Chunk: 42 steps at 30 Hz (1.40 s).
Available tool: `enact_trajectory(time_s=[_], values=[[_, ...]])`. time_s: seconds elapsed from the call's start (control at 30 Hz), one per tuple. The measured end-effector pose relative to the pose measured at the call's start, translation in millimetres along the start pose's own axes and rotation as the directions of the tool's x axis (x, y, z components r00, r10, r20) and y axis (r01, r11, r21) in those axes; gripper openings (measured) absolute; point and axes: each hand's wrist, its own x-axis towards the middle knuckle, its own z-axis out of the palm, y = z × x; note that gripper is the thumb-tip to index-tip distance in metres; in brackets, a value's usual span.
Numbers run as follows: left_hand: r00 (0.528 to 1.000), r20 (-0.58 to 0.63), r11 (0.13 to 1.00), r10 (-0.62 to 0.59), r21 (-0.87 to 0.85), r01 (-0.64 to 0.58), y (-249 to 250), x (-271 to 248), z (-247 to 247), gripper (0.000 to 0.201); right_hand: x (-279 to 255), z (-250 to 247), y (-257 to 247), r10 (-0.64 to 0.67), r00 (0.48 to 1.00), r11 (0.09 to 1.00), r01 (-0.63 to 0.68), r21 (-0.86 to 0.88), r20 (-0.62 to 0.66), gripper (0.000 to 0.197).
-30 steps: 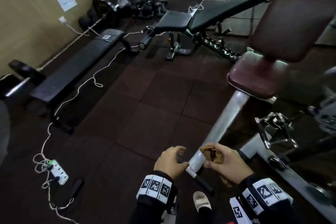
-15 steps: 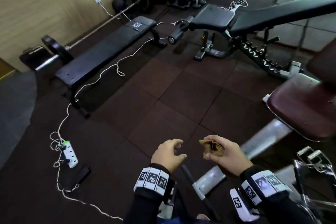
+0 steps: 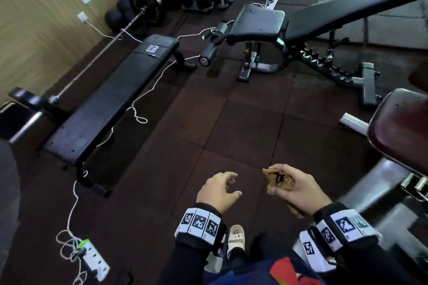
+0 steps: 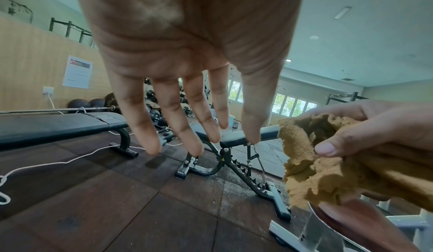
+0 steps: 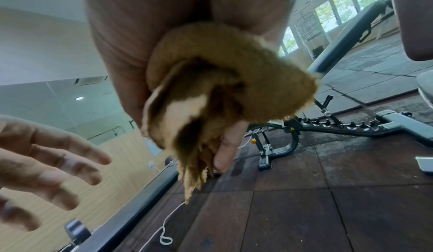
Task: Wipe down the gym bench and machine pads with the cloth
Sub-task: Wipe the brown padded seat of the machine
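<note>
From the head view, we see the right hand (image 3: 298,188) clutching a bunched brown cloth (image 3: 279,180) above dark floor tiles; the left hand (image 3: 217,190) is empty, fingers loosely spread. A flat black bench (image 3: 111,99) lies to the left, a maroon pad (image 3: 403,132) to the right. At the left wrist, straight fingers (image 4: 187,119) hold nothing. At the right wrist, fingers wrap the cloth (image 5: 225,82).

tan cloth (image 3: 279,181), black flat bench (image 3: 111,104), maroon seat pad (image 3: 403,132), dark reddish-brown floor tiles (image 3: 243,127)
</note>
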Motion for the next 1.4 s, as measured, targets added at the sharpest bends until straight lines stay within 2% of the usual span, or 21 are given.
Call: enact_trajectory(time_s=[0.2, 0.5, 0.73, 0.97, 1.13, 1.27, 1.4], values=[[0.996, 0.065, 0.998, 0.066, 0.011, -0.067, 9.3, 54.1, -18.7, 0.042, 38.7, -8.7, -5.9, 0.033, 0.998, 0.999, -0.033, -0.011, -0.052, 0.053], [0.972, 0.172, 0.984, 0.161, 0.047, -0.171, 58.3, 148.2, -27.4, 0.042, 91.8, -46.9, 14.2, 0.150, 0.979, 0.988, -0.144, 0.048, -0.141, 0.052], [0.938, 0.250, 0.959, 0.239, 0.088, -0.268, 131.3, 240.5, -19.8, 0.041, 139.6, -113.2, 54.7, 0.244, 0.939, 0.968, -0.224, 0.109, -0.244, 0.049], [0.882, 0.351, 0.921, 0.316, 0.109, -0.374, 222.0, 311.1, 7.5, 0.042, 151.3, -194.8, 101.1, 0.322, 0.889, 0.946, -0.290, 0.145, -0.326, 0.046], [0.811, 0.444, 0.870, 0.382, 0.122, -0.477, 281.0, 336.5, 35.3, 0.042, 137.1, -226.5, 122.7, 0.410, 0.779, 0.912, -0.348, 0.216, -0.475, 0.047], [0.725, 0.550, 0.811, 0.414, 0.138, -0.568, 325.5, 354.8, 62.9, 0.043, 120.5, -242.3, 141.1, 0.507, 0.681, 0.862, -0.413, 0.294, -0.528, 0.049], [0.642, 0.635, 0.747, 0.430, 0.150, -0.648, 374.3, 376.3, 95.4, 0.045, 109.4, -262.0, 159.9, 0.577, 0.562, 0.812, -0.469, 0.347, -0.592, 0.045]])
